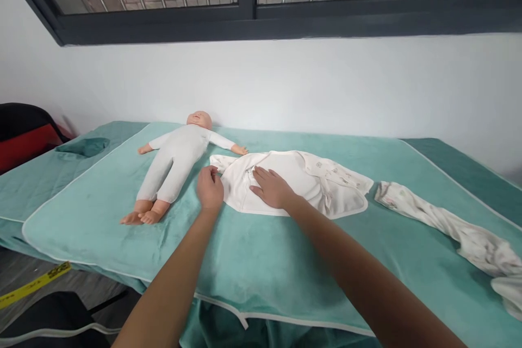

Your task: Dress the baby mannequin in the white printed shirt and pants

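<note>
A white baby top (299, 174) with a small print on its sleeves lies spread open on a green cover. My right hand (272, 189) rests flat on its white inner side, fingers stretched out. At the garment's left edge, my left hand (210, 187) has its fingers curled in and closed on the cloth by the sleeve; the fingertips are partly hidden. Just left of the top, a baby doll (179, 155) in a light bodysuit lies on its back. One of the doll's hands reaches close to the top's upper left edge.
Printed white baby trousers (444, 223) lie crumpled at the right. The green cover (253, 261) drapes over the front edge of the bed. A white wall (285, 87) stands behind, under a dark window frame (261, 24). A red and black bag (28, 130) sits far left.
</note>
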Demonstrator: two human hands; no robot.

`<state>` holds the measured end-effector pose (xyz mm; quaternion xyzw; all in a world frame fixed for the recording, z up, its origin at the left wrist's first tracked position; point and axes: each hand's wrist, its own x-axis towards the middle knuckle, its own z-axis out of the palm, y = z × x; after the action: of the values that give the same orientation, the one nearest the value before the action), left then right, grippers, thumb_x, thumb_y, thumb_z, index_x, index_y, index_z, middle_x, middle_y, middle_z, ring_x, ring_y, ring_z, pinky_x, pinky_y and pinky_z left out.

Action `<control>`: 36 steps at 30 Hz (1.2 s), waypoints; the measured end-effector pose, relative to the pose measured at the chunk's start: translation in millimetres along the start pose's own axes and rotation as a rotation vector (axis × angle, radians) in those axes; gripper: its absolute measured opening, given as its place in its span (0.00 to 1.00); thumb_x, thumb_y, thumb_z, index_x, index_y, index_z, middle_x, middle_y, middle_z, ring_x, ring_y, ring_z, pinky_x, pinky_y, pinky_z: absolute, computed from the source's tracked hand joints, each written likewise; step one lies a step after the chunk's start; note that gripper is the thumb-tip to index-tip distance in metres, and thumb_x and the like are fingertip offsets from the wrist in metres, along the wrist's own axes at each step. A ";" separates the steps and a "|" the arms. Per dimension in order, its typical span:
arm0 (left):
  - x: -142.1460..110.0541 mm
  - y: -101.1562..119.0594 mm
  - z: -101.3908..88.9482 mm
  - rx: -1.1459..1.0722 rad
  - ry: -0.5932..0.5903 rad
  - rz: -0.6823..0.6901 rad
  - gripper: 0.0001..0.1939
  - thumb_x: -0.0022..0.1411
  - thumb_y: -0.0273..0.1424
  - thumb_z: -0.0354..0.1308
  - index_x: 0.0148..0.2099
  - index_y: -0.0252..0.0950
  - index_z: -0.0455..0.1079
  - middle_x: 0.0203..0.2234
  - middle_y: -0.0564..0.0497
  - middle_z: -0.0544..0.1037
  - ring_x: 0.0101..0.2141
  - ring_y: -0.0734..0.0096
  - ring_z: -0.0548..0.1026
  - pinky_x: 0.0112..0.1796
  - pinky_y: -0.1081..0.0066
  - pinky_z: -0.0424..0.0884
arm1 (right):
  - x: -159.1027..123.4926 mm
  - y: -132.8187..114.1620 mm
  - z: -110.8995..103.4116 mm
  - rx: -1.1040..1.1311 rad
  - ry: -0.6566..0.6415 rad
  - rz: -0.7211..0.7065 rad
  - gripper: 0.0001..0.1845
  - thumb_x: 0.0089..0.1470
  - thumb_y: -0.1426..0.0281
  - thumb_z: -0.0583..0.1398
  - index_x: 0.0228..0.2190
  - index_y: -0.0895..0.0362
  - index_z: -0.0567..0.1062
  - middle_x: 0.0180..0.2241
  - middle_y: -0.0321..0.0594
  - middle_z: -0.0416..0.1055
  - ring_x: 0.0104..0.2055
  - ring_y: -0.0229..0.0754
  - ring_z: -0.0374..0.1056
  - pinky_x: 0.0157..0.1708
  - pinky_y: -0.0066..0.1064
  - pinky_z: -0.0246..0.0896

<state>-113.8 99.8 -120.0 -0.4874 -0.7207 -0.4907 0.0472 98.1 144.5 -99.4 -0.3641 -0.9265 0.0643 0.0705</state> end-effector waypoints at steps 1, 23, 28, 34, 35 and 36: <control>0.1 -0.5 0.2 -0.003 -0.001 -0.006 0.10 0.58 0.22 0.47 0.40 0.37 0.65 0.35 0.47 0.74 0.40 0.64 0.73 0.43 0.65 0.69 | -2.1 -2.9 -0.1 0.003 0.003 -0.010 0.35 0.66 0.54 0.40 0.65 0.64 0.55 0.68 0.50 0.46 0.70 0.46 0.41 0.67 0.44 0.38; 5.2 -5.9 2.4 -0.013 -0.042 -0.053 0.10 0.56 0.22 0.48 0.36 0.37 0.68 0.31 0.49 0.77 0.35 0.65 0.74 0.41 0.67 0.67 | -84.1 -64.6 -1.7 0.181 0.017 -0.279 0.32 0.65 0.55 0.48 0.64 0.58 0.57 0.67 0.48 0.52 0.69 0.45 0.46 0.66 0.44 0.41; 5.7 -7.0 3.2 -0.004 -0.059 -0.066 0.10 0.56 0.22 0.48 0.35 0.37 0.69 0.31 0.50 0.77 0.35 0.65 0.74 0.40 0.68 0.67 | -134.9 -18.6 -13.0 0.103 0.106 -0.118 0.27 0.65 0.60 0.50 0.62 0.56 0.61 0.64 0.45 0.58 0.66 0.45 0.53 0.64 0.43 0.48; 6.0 -4.9 2.6 0.011 -0.073 -0.072 0.10 0.55 0.22 0.48 0.34 0.37 0.70 0.30 0.50 0.77 0.34 0.65 0.73 0.39 0.68 0.66 | -173.4 40.4 -31.4 -0.225 0.250 0.055 0.19 0.62 0.76 0.52 0.53 0.59 0.70 0.55 0.47 0.69 0.56 0.49 0.64 0.56 0.43 0.58; 5.9 -4.7 2.5 0.012 -0.075 -0.073 0.11 0.55 0.22 0.48 0.34 0.37 0.70 0.30 0.50 0.77 0.34 0.65 0.73 0.39 0.68 0.66 | -175.8 41.7 -33.0 -0.277 0.250 0.039 0.19 0.61 0.77 0.52 0.52 0.59 0.70 0.55 0.47 0.69 0.56 0.49 0.64 0.56 0.43 0.58; 5.9 -4.5 2.4 0.012 -0.077 -0.073 0.11 0.54 0.22 0.49 0.34 0.37 0.70 0.30 0.50 0.77 0.34 0.65 0.73 0.39 0.68 0.66 | -177.0 40.9 -33.8 -0.325 0.253 0.028 0.19 0.60 0.79 0.52 0.52 0.60 0.71 0.55 0.48 0.69 0.56 0.49 0.63 0.56 0.43 0.57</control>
<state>-119.3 105.3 -121.0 -0.4791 -0.7423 -0.4685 0.0046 259.6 55.4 -88.0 -0.3885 -0.9033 -0.1313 0.1260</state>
